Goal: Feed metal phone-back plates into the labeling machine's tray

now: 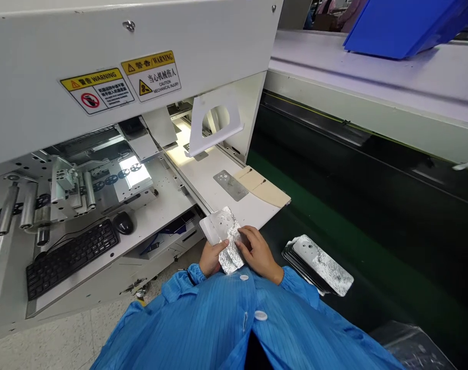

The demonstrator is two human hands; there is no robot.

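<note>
A small stack of thin rectangular plates (210,229) is held in front of my body, its top one a crinkled silver sheet (234,257) with a few small holes at the far end. My left hand (211,258) is closed round the left side of the stack, thumb on top. From the other side my right hand (260,256) grips the right edge of the silver sheet with bent fingers. Its palm side and whatever lies under the stack are hidden.
A grey perforated plate (230,185) lies on the white machine bed (203,172), beside a beige board (262,186). More silver sheets (322,264) are piled on the dark green surface to the right. A keyboard (72,257) and mouse (123,223) sit left. A blue bin (399,25) stands back right.
</note>
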